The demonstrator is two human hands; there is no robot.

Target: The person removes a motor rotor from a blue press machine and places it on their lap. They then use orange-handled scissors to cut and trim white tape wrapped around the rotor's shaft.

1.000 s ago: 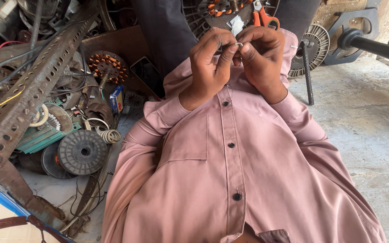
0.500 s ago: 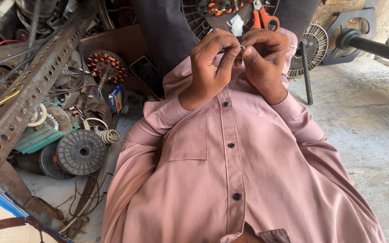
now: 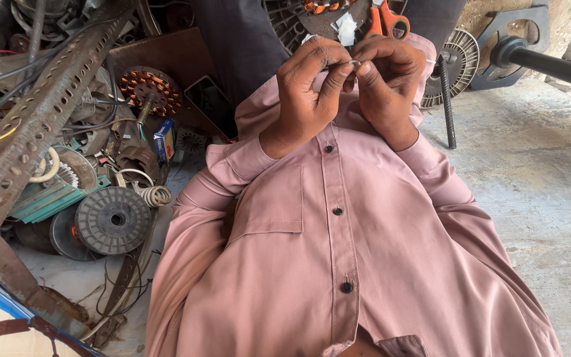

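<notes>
Rough grey concrete floor point(image 3: 550, 198) fills the right of my view, and rusty motor parts crowd the left. At the middle top, the fingertips of my left hand point(image 3: 308, 89) and my right hand point(image 3: 384, 82) meet, pinched together on a tiny pale ring-like metal piece point(image 3: 355, 64); it is so small, and so covered by the thumbs, that I cannot say what it is. Both wrists come out of my dusty-pink buttoned shirt point(image 3: 338, 251), which hides my lap and whatever lies under it. Just beyond the knuckles sit orange-handled scissors point(image 3: 388, 20), their blades cut off by the top edge. Left of me lie a copper-wound stator point(image 3: 150, 89), a grey ribbed round disc point(image 3: 112, 219) and a long perforated rusty angle bar point(image 3: 34, 125), with wires tangled between them.
</notes>
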